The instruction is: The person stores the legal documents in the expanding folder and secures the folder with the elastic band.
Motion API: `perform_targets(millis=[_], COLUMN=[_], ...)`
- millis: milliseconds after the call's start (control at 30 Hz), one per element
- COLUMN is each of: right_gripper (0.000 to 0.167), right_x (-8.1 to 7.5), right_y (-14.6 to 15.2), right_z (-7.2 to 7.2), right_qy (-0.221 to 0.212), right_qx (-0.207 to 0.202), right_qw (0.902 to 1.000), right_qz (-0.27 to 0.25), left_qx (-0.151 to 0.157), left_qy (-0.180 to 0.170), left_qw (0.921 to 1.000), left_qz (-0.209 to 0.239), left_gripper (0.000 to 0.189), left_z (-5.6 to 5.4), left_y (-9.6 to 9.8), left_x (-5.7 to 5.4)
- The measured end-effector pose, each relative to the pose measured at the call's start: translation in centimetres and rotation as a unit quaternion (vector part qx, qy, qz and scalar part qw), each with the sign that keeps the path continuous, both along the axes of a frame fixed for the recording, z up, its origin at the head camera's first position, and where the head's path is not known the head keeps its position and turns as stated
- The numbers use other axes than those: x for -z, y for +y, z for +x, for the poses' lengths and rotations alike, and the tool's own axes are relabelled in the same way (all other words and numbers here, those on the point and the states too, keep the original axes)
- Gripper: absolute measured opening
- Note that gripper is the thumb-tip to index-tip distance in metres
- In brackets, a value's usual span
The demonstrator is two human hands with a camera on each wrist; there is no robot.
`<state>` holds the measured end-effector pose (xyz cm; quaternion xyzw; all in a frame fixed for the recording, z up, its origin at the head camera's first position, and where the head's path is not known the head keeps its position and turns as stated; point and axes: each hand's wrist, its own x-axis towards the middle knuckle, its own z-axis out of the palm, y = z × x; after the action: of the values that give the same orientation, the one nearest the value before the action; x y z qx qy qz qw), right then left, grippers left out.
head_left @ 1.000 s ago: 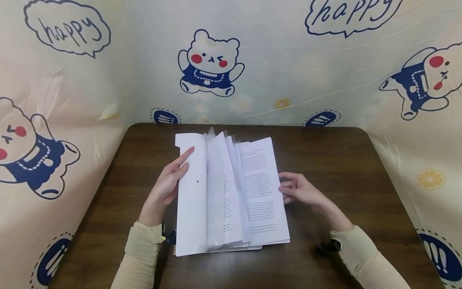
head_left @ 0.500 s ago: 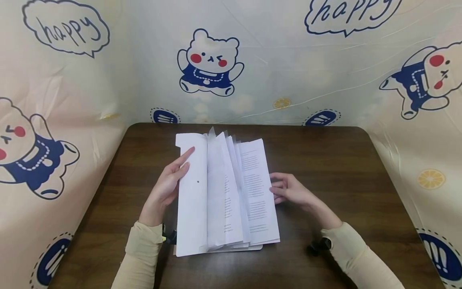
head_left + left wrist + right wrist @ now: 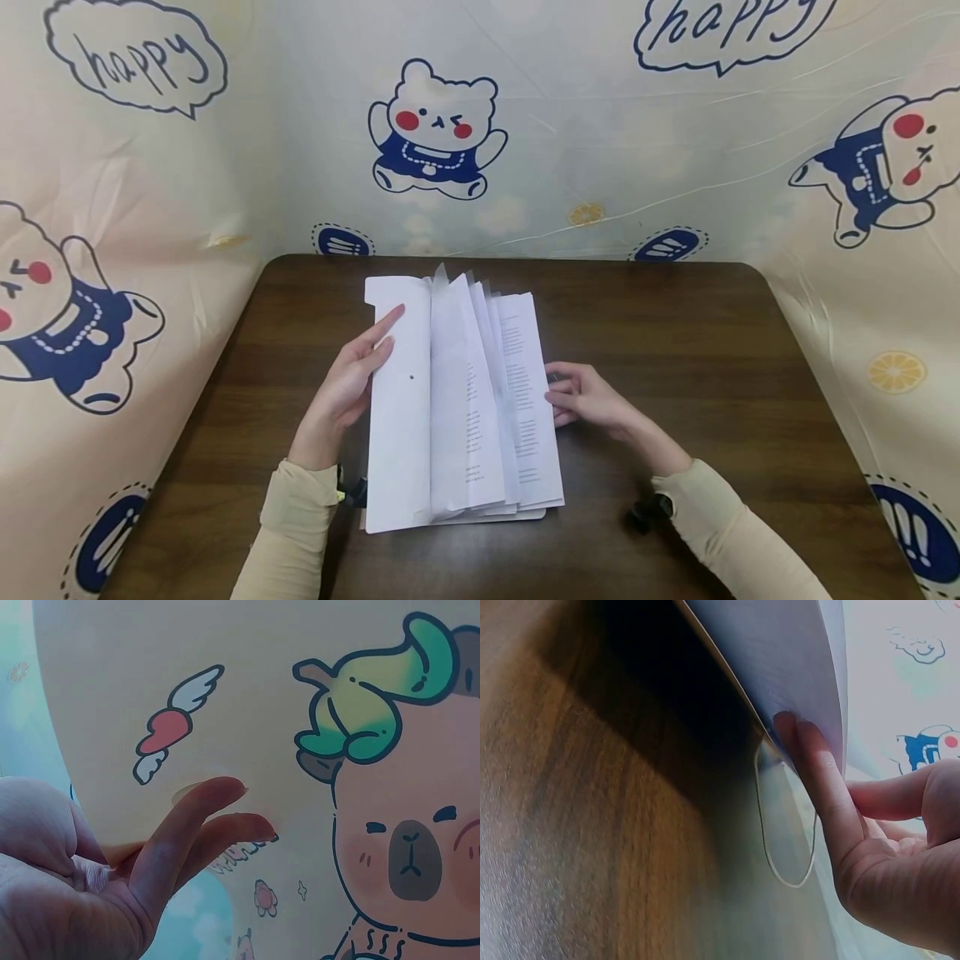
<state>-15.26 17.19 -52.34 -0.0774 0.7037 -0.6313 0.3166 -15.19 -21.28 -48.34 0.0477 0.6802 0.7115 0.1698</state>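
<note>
An open document folder [image 3: 398, 400] is held over the middle of the table, its white inner cover facing up. Its outside, in the left wrist view, bears a cartoon capybara [image 3: 420, 847]. My left hand [image 3: 347, 383] grips the cover's left side, thumb on the white face and fingers behind. Clear sleeves [image 3: 448, 400] and several printed pages fan out inside. A stack of printed sheets [image 3: 531, 400] lies partly within the folder, its right part sticking out. At that right edge my right hand [image 3: 588, 398] pinches the sheets between thumb and fingers.
The dark wooden table [image 3: 675, 333] extends around the folder. A thin elastic loop [image 3: 799, 885] hangs beside the right fingers in the right wrist view. Printed cartoon curtains [image 3: 570, 125] stand behind the table and at both sides.
My right hand has moved left with the printed sheets, and less of them sticks out past the folder. The left hand and the cover have stayed in place.
</note>
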Motion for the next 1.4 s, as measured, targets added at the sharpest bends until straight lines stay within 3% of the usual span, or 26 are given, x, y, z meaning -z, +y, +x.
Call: perform_targets(millis=[633,1400], right_gripper=[0.052,0.051], right_x=[0.4,0.8], right_y=[-2.2,-3.7], right_z=[0.3,0.7], right_qy=[-0.007,-0.008], right_qx=[-0.008,-0.005], right_qw=[0.9999,0.9999], right_qz=[-0.01,-0.014], left_qx=[0.004,0.008], left_qy=[0.002,0.015], left_qw=[0.9999,0.9995], left_qz=[0.012,-0.027], left_gripper=[0.062,0.06], left_z=[0.1,0.1], left_y=[0.4,1.2], left_x=[-0.1,-0.3])
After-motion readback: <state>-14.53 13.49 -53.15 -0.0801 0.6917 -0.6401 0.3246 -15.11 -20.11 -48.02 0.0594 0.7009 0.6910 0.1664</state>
